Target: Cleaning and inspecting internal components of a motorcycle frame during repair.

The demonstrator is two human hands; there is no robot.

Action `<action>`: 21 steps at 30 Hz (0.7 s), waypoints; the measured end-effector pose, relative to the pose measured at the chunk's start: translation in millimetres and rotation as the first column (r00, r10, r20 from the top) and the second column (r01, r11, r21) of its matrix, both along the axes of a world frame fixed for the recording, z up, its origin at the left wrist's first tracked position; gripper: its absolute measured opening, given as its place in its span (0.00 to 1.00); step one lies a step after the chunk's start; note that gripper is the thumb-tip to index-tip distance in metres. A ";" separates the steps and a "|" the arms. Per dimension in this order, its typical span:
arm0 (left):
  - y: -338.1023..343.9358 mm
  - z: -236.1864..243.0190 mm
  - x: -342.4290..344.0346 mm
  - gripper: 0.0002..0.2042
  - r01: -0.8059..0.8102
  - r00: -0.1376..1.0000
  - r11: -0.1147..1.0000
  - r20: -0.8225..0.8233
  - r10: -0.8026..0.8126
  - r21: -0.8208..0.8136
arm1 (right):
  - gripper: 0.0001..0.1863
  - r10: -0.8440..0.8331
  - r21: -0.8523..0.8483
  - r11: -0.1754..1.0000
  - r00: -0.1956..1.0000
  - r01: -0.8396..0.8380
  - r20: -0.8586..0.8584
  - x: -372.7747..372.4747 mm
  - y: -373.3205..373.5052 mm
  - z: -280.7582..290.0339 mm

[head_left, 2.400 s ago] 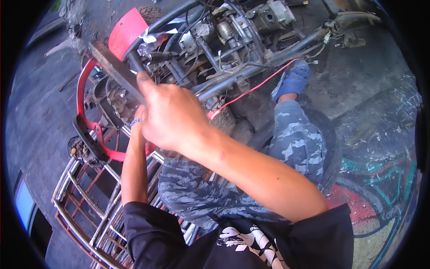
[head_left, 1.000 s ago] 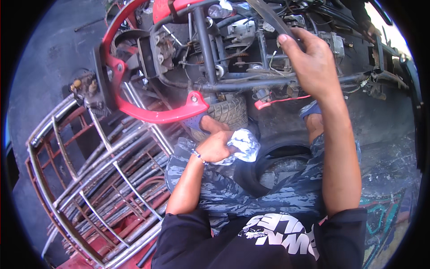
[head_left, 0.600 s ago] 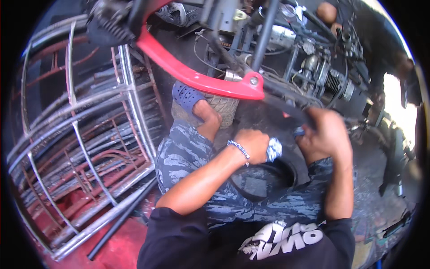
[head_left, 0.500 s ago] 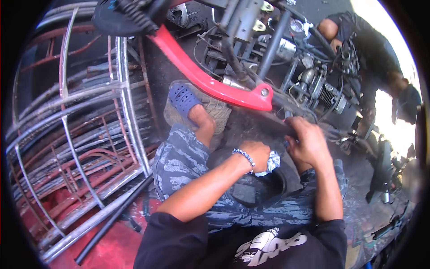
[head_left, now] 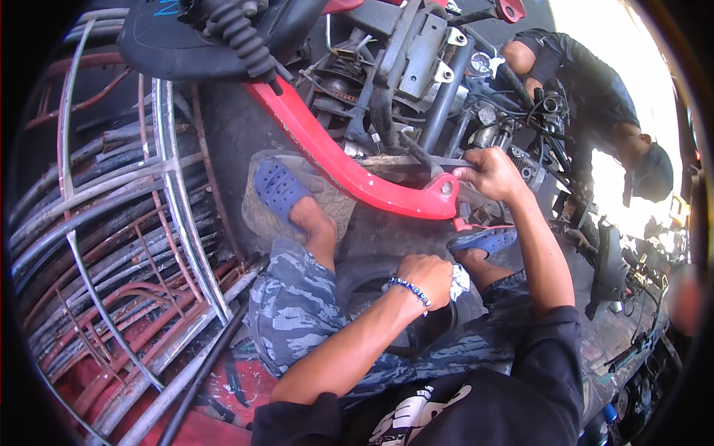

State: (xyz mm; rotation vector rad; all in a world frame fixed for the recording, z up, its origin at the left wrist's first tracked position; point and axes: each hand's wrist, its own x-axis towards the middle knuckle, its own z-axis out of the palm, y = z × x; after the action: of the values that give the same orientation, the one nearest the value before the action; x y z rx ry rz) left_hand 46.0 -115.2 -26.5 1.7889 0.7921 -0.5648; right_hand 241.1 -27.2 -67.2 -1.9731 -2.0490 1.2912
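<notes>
My left hand [head_left: 429,279] is closed around a crumpled white-and-blue cloth [head_left: 460,282], above a black tyre [head_left: 357,281] between my legs. In my right hand [head_left: 494,174] is the end of a long, flat, blade-like tool [head_left: 405,159]; its exact kind is unclear. The tool stretches leftward, just beyond the curved red metal arm [head_left: 335,167], near that arm's bolted end. I cannot tell whether they touch. A black coil spring with a ribbed cover [head_left: 236,37] meets the red arm's upper end.
A motorcycle frame [head_left: 435,97] with engine parts and cables lies ahead. Metal racks [head_left: 171,186] and stacked tubes fill the left side. Another person [head_left: 595,74] bends over parts at the upper right. My blue clog [head_left: 279,186] rests on a worn mat [head_left: 256,215].
My right hand has moved up and away from me with the flat tool, which now shows beyond the red arm. My left hand still grips the cloth. The view has shifted slightly.
</notes>
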 end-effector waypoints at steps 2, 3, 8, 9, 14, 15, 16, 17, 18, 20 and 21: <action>2.5 0.7 -3.8 0.09 0.007 1.000 1.000 -0.013 -0.007 -0.002 | 0.16 0.094 0.146 0.985 0.995 -0.091 -0.018 -18.9 -1.9 -12.1; 1.9 0.5 -1.3 0.09 0.014 1.000 1.000 -0.009 -0.014 0.001 | 0.19 0.188 0.291 0.940 0.982 -0.179 -0.004 -27.5 -2.8 -16.9; 5.8 -1.8 3.9 0.10 0.003 1.000 1.000 0.021 -0.003 -0.018 | 0.21 0.078 0.052 0.995 0.996 -0.081 0.054 4.7 3.4 1.3; 5.4 -2.9 5.6 0.10 0.003 1.000 1.000 0.021 -0.003 -0.009 | 0.22 0.034 0.101 0.994 0.998 -0.028 -0.053 17.0 1.9 1.2; -2.4 -1.4 5.0 0.09 0.076 0.997 0.997 -0.029 -0.076 0.013 | 0.22 0.183 0.297 0.939 0.983 -0.176 0.003 -2.0 6.4 -13.2; 1.2 0.3 6.5 0.08 0.075 0.997 0.997 -0.020 -0.075 0.032 | 0.22 0.161 0.263 0.951 0.987 -0.160 0.017 8.2 0.4 -13.2; 0.1 0.5 7.2 0.08 0.075 0.997 0.996 -0.022 -0.075 0.036 | 0.22 0.135 0.234 0.964 0.991 -0.128 -0.013 22.2 -6.4 -12.7; -3.0 1.7 8.0 0.08 0.055 0.998 0.997 0.025 -0.057 0.061 | 0.23 0.111 0.205 0.974 0.993 -0.099 -0.047 26.4 -8.4 -7.5; -3.7 2.3 8.6 0.08 0.034 0.997 0.996 0.073 -0.040 0.083 | 0.23 0.151 0.200 0.970 0.987 -0.138 -0.051 21.7 -7.9 -8.4; 2.4 0.8 11.8 0.08 0.001 0.997 0.998 0.081 -0.007 0.070 | 0.16 0.251 0.337 0.914 0.968 -0.228 -0.025 -9.0 3.4 -21.4; 5.5 0.8 10.5 0.08 -0.026 0.996 0.998 0.092 0.020 0.059 | 0.13 0.252 0.375 0.902 0.966 -0.214 -0.056 -25.5 11.9 -28.9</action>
State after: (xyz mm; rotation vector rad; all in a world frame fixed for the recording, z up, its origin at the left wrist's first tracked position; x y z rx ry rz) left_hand 56.5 -109.8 -25.7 1.8447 0.7733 -0.4451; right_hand 215.6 -15.3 -96.0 -1.5091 -2.3234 0.9225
